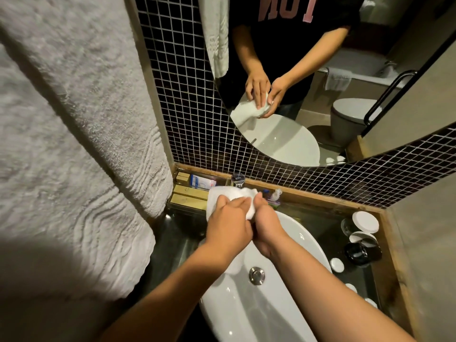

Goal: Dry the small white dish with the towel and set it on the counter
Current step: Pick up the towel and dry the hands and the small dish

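Both my hands are held together above the far end of the white sink basin (249,304). My left hand (227,223) presses a white towel (222,196) with its fingers laid across the cloth. My right hand (265,220) grips the same bundle from the right. The small white dish is wrapped inside the towel and hidden from view. A loose end of the towel hangs below my left wrist over the basin. The mirror (308,95) shows both hands closed around the bundle.
A large grey towel (74,144) hangs close on the left. A chrome faucet (238,181) stands behind my hands. Boxes and packets (190,191) lie on the dark counter at back left. Glasses with white lids (365,222), a black cup (361,253) and small white caps sit at right.
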Action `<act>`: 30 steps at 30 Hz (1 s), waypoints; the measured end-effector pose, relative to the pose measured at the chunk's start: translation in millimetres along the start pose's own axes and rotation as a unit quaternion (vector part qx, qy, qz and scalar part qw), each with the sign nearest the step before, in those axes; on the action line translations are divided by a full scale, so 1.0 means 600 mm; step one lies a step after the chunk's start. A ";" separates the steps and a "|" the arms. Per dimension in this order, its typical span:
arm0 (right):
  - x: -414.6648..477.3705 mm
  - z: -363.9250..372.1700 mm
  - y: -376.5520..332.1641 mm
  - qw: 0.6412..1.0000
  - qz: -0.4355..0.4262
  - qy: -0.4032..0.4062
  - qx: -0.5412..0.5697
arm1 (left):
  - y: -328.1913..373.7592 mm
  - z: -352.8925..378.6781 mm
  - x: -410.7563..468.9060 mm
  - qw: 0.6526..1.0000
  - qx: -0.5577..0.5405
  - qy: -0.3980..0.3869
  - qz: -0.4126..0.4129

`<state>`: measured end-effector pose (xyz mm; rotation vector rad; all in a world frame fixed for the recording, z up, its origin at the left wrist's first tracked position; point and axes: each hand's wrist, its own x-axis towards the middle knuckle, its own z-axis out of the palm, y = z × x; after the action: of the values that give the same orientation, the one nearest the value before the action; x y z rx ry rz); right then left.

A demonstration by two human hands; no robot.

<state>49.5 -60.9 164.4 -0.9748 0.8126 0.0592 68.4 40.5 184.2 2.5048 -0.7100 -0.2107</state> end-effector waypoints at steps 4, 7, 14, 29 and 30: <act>0.011 0.002 -0.055 0.996 -0.020 -0.001 0.084 | 0.027 -0.015 0.018 0.997 0.012 0.020 0.068; -0.003 0.000 -0.070 0.996 -0.066 -0.036 0.057 | 0.017 -0.033 0.045 0.997 0.029 0.016 0.072; -0.014 0.006 -0.063 0.996 -0.083 -0.018 0.035 | 0.020 -0.051 0.090 0.999 0.014 0.040 0.033; -0.036 -0.055 -0.104 0.980 -0.163 -0.025 0.109 | 0.054 -0.053 0.102 0.973 0.128 0.039 0.190; -0.040 -0.062 -0.102 0.979 -0.183 -0.015 0.083 | 0.050 -0.054 0.103 0.975 0.108 0.059 0.184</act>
<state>34.1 -117.5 212.1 -0.9482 0.5903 -0.3075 116.9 0.4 226.9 2.4989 -1.1818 0.1544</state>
